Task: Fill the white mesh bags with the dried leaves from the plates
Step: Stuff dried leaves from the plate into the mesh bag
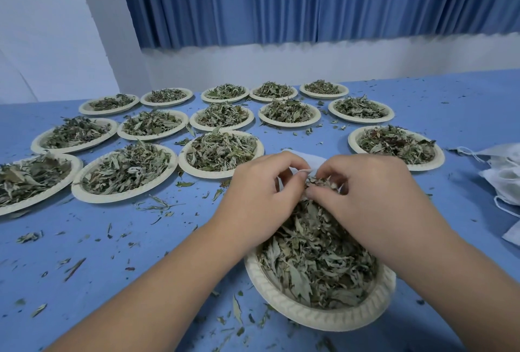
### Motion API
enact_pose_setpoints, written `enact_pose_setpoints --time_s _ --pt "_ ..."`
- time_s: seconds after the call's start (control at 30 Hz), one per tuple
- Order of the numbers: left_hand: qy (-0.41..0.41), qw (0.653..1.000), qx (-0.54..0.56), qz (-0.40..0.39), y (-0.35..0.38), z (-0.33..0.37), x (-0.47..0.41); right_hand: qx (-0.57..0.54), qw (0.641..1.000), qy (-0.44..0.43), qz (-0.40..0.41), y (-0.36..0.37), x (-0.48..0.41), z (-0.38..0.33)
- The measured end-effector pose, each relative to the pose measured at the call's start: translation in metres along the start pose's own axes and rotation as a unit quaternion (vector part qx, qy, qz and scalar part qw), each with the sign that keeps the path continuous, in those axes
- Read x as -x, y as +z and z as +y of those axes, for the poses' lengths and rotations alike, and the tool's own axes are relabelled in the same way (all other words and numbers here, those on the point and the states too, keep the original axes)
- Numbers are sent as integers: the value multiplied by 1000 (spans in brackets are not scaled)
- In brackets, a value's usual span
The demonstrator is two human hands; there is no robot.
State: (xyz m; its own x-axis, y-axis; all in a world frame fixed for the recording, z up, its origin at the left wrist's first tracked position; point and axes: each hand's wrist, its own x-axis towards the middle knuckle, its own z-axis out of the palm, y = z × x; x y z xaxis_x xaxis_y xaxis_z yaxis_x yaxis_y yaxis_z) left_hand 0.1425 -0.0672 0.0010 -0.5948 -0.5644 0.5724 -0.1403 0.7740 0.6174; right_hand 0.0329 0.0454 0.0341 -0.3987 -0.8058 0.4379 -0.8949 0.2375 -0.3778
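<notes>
A cream paper plate [284, 302] heaped with dried leaves [315, 256] sits right in front of me. Above its far edge my left hand [261, 191] pinches the mouth of a white mesh bag [308, 160], most of which is hidden behind both hands. My right hand [371, 191] has its fingers curled round a pinch of leaves at the bag's opening, fingertips close to those of the left hand.
Several more cream plates of dried leaves [221, 151] fill the blue table [118, 239] from the left to the far middle, one more at the right [396, 146]. A pile of white mesh bags [503, 174] lies at the right edge. Leaf crumbs litter the tabletop.
</notes>
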Motion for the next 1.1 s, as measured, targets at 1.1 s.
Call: enact_pose_setpoints --time_s 1.1 --pt "-143 975 169 -10 -5 -3 -4 -149 988 40 23 -22 -9 18"
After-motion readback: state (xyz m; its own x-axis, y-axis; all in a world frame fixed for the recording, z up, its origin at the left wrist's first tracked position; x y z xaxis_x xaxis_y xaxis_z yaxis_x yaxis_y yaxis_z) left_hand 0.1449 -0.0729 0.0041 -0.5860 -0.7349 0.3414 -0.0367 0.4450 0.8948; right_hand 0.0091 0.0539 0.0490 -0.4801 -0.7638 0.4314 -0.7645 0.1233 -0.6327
